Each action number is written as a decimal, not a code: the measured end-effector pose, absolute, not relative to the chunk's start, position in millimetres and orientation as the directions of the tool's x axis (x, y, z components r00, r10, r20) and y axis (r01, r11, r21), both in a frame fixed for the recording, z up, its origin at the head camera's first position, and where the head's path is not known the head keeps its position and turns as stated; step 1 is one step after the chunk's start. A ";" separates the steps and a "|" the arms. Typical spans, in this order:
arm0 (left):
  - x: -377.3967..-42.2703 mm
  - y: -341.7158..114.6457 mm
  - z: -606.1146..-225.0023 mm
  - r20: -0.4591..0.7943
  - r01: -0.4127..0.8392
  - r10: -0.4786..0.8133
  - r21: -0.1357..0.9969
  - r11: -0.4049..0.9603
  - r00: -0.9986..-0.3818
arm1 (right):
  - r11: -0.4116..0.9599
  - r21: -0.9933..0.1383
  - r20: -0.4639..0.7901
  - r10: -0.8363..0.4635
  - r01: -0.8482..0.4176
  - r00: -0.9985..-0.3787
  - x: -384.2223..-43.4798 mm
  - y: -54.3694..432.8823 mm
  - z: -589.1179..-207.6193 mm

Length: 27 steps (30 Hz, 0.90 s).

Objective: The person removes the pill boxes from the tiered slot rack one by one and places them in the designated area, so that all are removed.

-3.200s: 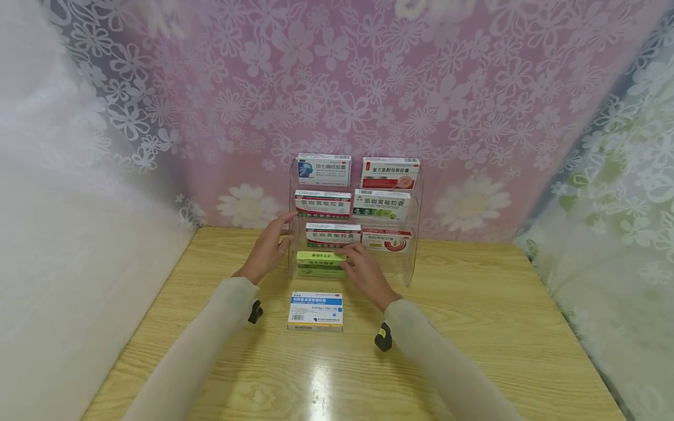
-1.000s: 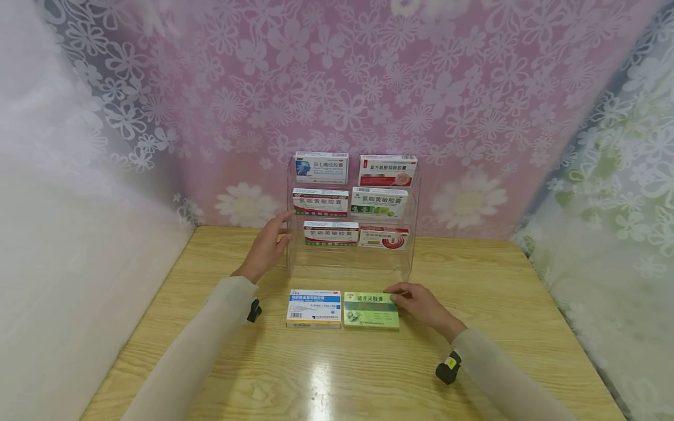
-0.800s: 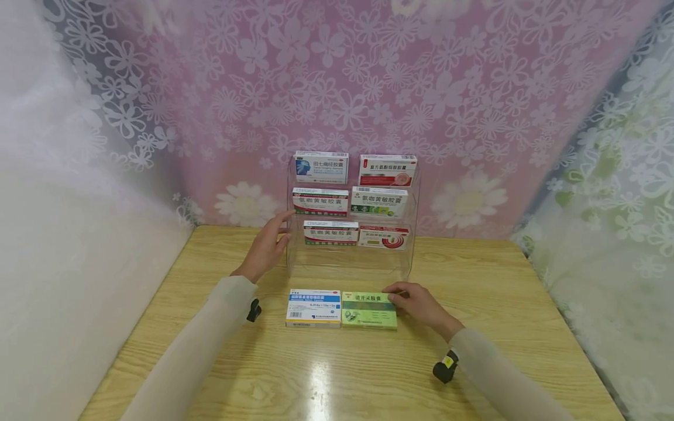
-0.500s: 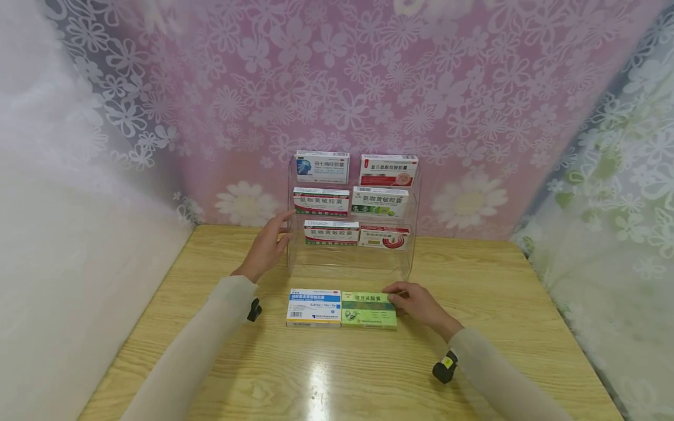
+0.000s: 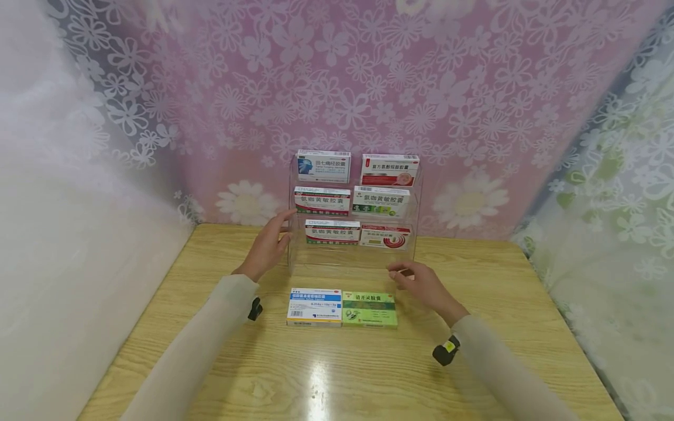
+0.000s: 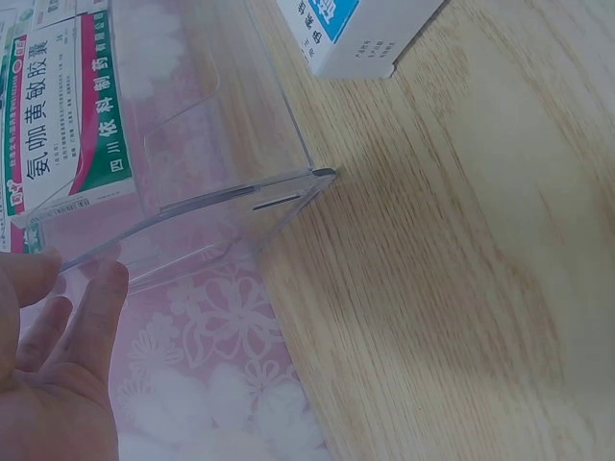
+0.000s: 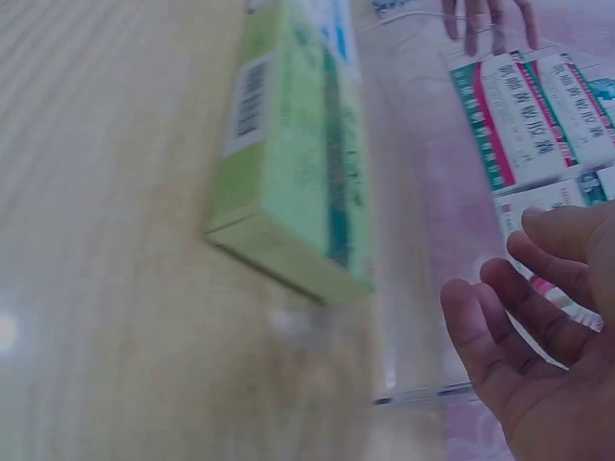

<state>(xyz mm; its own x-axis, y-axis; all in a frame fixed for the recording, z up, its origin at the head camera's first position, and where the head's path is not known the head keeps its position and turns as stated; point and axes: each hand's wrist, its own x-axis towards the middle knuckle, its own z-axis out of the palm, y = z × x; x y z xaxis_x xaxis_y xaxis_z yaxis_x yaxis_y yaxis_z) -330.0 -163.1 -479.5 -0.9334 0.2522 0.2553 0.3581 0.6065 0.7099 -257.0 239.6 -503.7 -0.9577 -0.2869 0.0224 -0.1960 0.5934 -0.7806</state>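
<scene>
A clear plastic tiered display rack (image 5: pixel 347 257) stands on the table with medicine boxes on its upper three tiers; the lowest tier is bare. My left hand (image 5: pixel 267 245) pinches the rack's left side edge, thumb on one face and fingers on the other, as the left wrist view shows. My right hand (image 5: pixel 421 285) hovers by the rack's lower right corner, fingers loosely bent and holding nothing. In front of the rack a green medicine box (image 5: pixel 370 310) lies flat beside a blue-and-white medicine box (image 5: pixel 314 307). In the right wrist view the green box (image 7: pixel 298 144) is left of my fingers.
On the rack's third tier sit a red-green-white box (image 5: pixel 332 233) and a red-and-white box (image 5: pixel 386 237). Two more rows of boxes are above them. The wooden table (image 5: pixel 253 368) meets a pink floral cloth (image 5: pixel 347 76) behind, with pale cloths on both sides.
My right hand took the green box from the lowest tier, laid it beside the blue-and-white box, slid it left against it, then let go and rose toward the rack. The left hand stayed.
</scene>
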 end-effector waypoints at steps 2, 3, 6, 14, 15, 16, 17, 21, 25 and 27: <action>-330.2 -163.3 -479.7 0.259 0.362 0.254 0.709 0.605 -0.932 | 0.590 -0.776 0.055 -0.289 -0.223 -0.956 -261.3 238.1 -493.3; -330.2 -163.2 -479.7 0.261 0.363 0.253 0.710 0.604 -0.932 | 0.592 -0.772 0.068 -0.285 -0.232 -0.956 -263.2 236.8 -488.0; -330.2 -162.8 -479.8 0.263 0.363 0.250 0.712 0.602 -0.932 | 0.603 -0.752 0.117 -0.276 -0.267 -0.954 -269.9 230.7 -475.4; -330.1 -163.0 -479.4 0.265 0.363 0.248 0.711 0.602 -0.932 | 0.593 -0.738 0.216 -0.244 -0.322 -0.945 -291.7 201.1 -452.1; -330.2 -163.0 -479.4 0.264 0.361 0.246 0.712 0.602 -0.933 | 0.589 -0.736 0.230 -0.245 -0.333 -0.942 -294.9 196.8 -450.2; -330.4 -163.0 -479.5 0.263 0.359 0.245 0.711 0.605 -0.933 | 0.582 -0.737 0.242 -0.246 -0.343 -0.938 -297.9 192.3 -447.9; -330.4 -162.7 -479.3 0.260 0.356 0.244 0.710 0.607 -0.934 | 0.577 -0.736 0.252 -0.251 -0.354 -0.935 -301.2 187.8 -445.8; -331.5 -162.2 -480.0 0.250 0.347 0.241 0.707 0.616 -0.938 | 0.571 -0.716 0.288 -0.283 -0.402 -0.915 -312.7 172.2 -438.4; -332.1 -162.6 -480.8 0.257 0.353 0.243 0.702 0.618 -0.935 | 0.571 -0.718 0.270 -0.299 -0.398 -0.915 -321.2 160.0 -434.1; -332.1 -162.6 -480.6 0.260 0.356 0.244 0.702 0.617 -0.934 | 0.587 -0.709 0.260 -0.300 -0.392 -0.918 -324.5 155.9 -433.2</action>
